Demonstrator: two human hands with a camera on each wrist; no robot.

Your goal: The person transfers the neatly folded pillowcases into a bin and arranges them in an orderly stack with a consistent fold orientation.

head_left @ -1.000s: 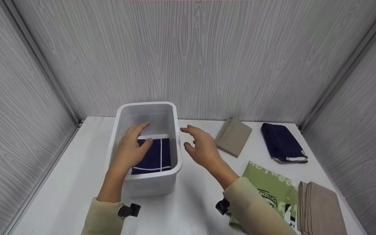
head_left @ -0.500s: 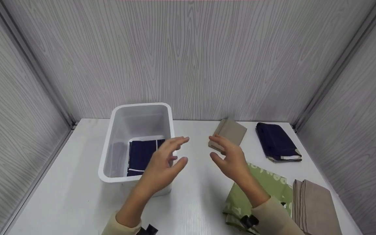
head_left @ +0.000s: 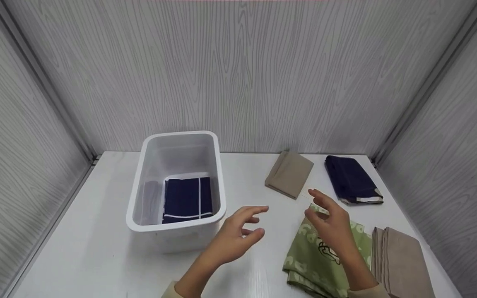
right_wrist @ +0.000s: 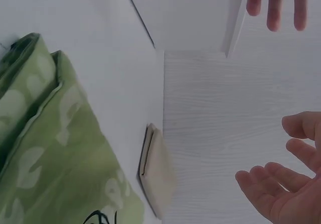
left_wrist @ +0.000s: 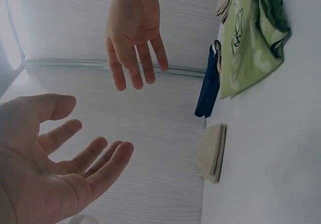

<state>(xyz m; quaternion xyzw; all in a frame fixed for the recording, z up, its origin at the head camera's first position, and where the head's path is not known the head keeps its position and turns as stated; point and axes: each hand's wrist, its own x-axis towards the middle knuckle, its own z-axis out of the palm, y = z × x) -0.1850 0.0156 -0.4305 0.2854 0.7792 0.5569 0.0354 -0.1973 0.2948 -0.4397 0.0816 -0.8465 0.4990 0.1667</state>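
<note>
My left hand (head_left: 238, 236) hovers over the white table between the bin and the green cloth, fingers relaxed and holding nothing. Above the folded green cloth (head_left: 304, 265) with pale print is my right hand (head_left: 333, 225), thumb and fingers apart and likewise holding nothing. In the left wrist view both the left hand (left_wrist: 60, 158) and the right hand (left_wrist: 135, 38) show loose fingers, with the green cloth (left_wrist: 251, 48) at the upper right. The right wrist view has the green cloth (right_wrist: 60, 148) large at the left, its layered folded edge visible.
A white plastic bin (head_left: 139, 182) stands at the left with a folded navy cloth (head_left: 184, 196) inside. A folded beige cloth (head_left: 290, 174) and a navy cloth (head_left: 352, 180) lie at the back right. A folded taupe cloth (head_left: 404, 265) is beside the green one. Wood-grain panels enclose the table.
My left hand has moved out from over the bin, rightward and nearer. My right hand has shifted right until it is over the green cloth. The view has turned slightly.
</note>
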